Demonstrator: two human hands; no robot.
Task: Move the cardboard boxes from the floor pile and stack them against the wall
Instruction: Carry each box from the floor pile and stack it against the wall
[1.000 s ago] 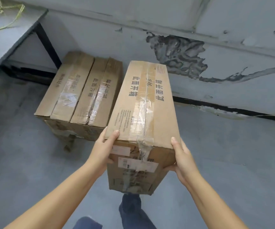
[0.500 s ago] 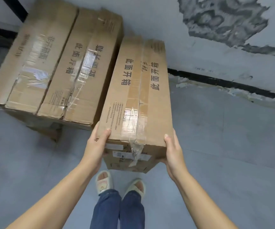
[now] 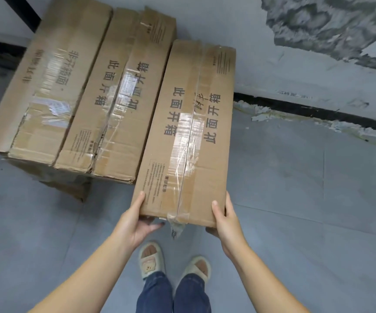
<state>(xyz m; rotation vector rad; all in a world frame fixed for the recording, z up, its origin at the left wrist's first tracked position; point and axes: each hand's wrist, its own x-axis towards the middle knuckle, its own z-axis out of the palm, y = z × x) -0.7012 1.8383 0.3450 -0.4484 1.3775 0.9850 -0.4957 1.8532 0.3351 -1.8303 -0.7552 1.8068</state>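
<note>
Head: hands on cardboard box

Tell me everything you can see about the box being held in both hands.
The held box is long, brown cardboard, sealed along its top seam with clear tape, printed with dark Chinese characters and small text. A loose tape end hangs off its near end. It points toward the wall, beside two similar boxes. The left hand and right hand grip its near corners, thumbs on top, fingers beneath.
</note>
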